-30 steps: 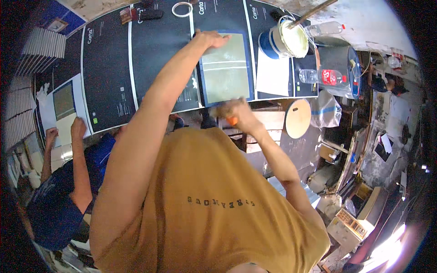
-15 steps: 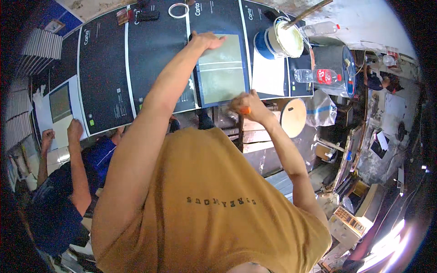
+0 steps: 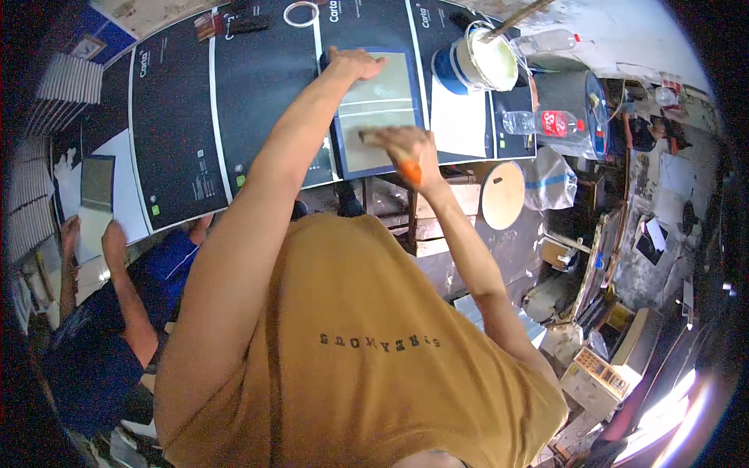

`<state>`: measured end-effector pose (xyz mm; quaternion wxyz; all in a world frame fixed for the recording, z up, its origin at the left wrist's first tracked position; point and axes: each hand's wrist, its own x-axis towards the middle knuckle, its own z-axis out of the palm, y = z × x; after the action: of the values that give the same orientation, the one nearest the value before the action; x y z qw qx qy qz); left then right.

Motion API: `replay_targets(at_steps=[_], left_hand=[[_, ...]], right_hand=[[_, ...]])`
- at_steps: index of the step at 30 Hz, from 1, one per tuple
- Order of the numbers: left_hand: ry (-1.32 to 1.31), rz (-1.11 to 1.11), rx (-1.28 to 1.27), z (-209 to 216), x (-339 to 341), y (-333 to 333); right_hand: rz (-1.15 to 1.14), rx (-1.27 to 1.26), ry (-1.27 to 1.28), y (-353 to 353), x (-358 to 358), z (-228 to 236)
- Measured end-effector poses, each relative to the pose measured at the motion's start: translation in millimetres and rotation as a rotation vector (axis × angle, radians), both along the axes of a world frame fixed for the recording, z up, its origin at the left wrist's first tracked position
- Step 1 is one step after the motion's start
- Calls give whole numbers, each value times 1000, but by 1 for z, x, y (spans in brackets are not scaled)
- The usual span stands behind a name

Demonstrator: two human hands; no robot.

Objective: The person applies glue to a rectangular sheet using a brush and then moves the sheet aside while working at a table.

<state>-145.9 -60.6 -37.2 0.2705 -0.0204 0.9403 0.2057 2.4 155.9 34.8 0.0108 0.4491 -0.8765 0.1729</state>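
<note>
A flat grey-green panel with a dark blue border (image 3: 360,160) lies on the black-covered table in front of me, pale lines crossing its middle. My left hand (image 3: 360,64) rests on its far left corner, fingers stretched out. Over the panel's near part, my right hand (image 3: 412,148) grips an orange-handled tool (image 3: 411,172). Motion blurs the tool's working end, so its exact kind is unclear. Right of the panel, a white sheet of paper (image 3: 459,125) lies beneath a bucket of pale paste (image 3: 468,62) with a stick in it.
Plastic bottles (image 3: 519,122) stand out at the right, by a blue drum (image 3: 599,117). A roll of tape (image 3: 301,14) sits at the far edge. On the left, a co-worker's hands (image 3: 115,235) hold a pale sheet with a similar dark-bordered panel (image 3: 97,186). A round-topped stool (image 3: 502,195) stands below the table.
My right hand has moved from the panel's near edge up and left over its surface with the tool. My left hand stays in place. The co-worker's sheet and hands have shifted slightly nearer.
</note>
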Motion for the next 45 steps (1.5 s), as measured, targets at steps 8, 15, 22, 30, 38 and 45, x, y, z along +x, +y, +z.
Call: replay_targets(at_steps=[8, 15, 22, 30, 38, 45], left_hand=[[-31, 64, 6, -2, 7, 4], [-83, 82, 16, 4, -3, 0], [-95, 166, 51, 5, -3, -2], [-189, 84, 78, 16, -13, 8], [-213, 139, 34, 4, -21, 9], [-177, 143, 10, -26, -33, 0]], right_hand=[[281, 464, -195, 56, 9, -41], [140, 65, 83, 19, -41, 8], [234, 501, -248, 78, -33, -39], [143, -61, 2, 62, -84, -9], [248, 585, -469, 119, -53, 18], [268, -165, -198, 95, -99, -12]])
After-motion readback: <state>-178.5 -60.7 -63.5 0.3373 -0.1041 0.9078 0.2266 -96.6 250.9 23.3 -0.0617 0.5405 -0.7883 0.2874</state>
